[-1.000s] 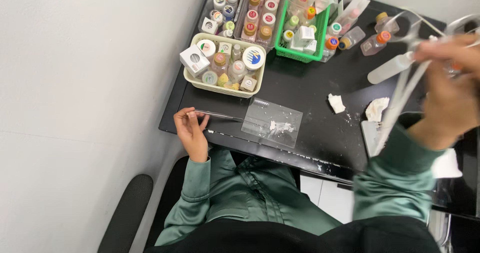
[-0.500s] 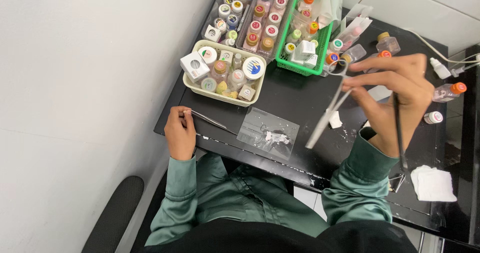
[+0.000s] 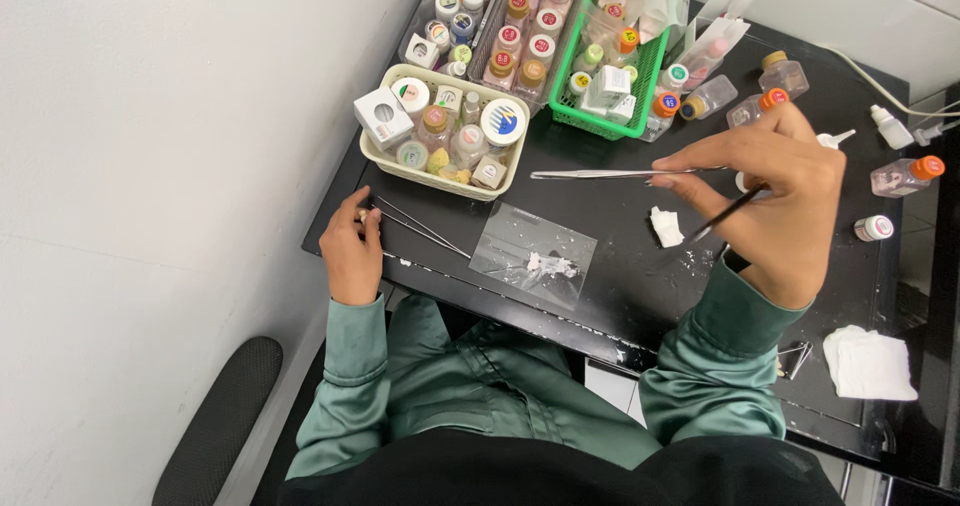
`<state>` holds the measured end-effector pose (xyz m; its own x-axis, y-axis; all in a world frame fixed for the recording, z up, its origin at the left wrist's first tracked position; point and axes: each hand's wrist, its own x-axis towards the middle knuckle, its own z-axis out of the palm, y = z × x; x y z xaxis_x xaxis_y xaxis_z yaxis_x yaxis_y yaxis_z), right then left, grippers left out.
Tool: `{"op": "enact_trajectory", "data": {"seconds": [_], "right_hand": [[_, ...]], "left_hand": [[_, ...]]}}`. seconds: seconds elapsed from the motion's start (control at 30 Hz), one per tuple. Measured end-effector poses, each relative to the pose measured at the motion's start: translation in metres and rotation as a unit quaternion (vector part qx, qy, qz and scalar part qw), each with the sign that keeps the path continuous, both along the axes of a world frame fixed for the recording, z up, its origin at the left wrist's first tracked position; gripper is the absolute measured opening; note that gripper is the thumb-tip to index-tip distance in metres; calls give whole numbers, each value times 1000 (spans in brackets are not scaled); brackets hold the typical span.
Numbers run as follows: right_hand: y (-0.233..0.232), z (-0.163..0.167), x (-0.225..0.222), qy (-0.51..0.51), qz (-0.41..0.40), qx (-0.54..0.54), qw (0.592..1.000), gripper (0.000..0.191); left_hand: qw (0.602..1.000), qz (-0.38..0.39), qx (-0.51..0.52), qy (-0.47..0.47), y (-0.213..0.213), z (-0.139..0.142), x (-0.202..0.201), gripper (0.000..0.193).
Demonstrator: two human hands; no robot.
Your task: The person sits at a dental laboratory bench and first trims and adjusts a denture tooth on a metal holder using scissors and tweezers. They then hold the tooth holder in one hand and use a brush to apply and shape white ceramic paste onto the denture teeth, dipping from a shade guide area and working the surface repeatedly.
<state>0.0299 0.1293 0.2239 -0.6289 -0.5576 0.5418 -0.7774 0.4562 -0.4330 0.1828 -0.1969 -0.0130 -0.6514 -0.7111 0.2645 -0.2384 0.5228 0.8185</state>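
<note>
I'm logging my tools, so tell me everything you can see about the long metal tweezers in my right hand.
The tweezers are long, thin and silvery, apparently polished metal, with two slim arms that narrow to a fine point. They lie nearly level above the black table, the tip pointing toward the cream basket of small jars. The right hand pinches their rear end between fingertips and also holds a thin dark stick. The tip looks closed and empty, touching nothing.

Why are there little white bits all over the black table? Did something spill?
It looks a bit messy, yes. White crumbs are scattered on the black table around the clear sheet and near the right hand. Several small bottles also lie tipped on their sides. Nothing looks broken.
</note>
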Motion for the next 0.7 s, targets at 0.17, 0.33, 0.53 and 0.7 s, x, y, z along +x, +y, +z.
{"op": "enact_trajectory", "data": {"seconds": [0.17,0.33,0.53,0.7], "right_hand": [[0,-2,5,-7,18,6,1000,26],[-10,6,13,-8,92,52,994,20],[-28,-11,15,-97,223,112,964,21],[-50,-25,23,-133,313,227,912,22]], "left_hand": [[997,-52,-33,45,10,14,14,25],[984,-139,80,81,33,41,17,27],[879,-406,197,155,77,63,16,17],[873,-435,70,210,97,56,21,17]]}}
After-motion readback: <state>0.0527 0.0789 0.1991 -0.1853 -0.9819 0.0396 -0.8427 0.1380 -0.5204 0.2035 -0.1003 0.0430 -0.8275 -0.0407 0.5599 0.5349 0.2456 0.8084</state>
